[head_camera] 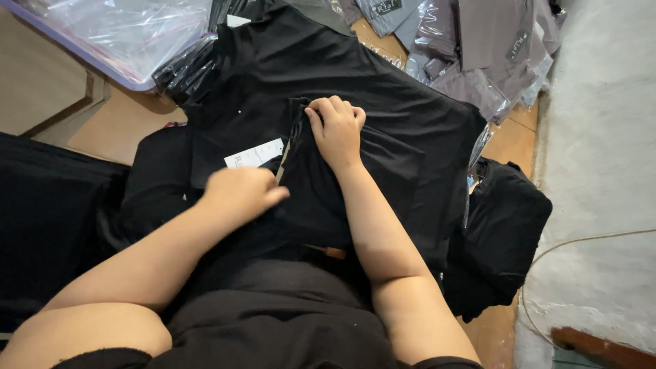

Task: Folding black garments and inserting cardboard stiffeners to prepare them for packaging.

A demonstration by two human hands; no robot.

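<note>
A black garment (383, 89) lies spread on the floor in front of me. My right hand (336, 130) rests curled on a folded edge of it near the middle, fingers gripping the cloth. Lower left, my left hand (240, 193) presses on the fabric, fingers bent, right beside a white paper tag (254, 154). A thin card edge (284, 158) shows between the two hands under the folded cloth.
Clear plastic bags (123, 34) lie at the top left. Bagged grey garments (478, 48) are stacked at the top right. Another black bundle (502, 239) sits at the right beside a white wall (601, 171). Dark cloth (48, 219) covers the left. The floor (123, 123) is wooden.
</note>
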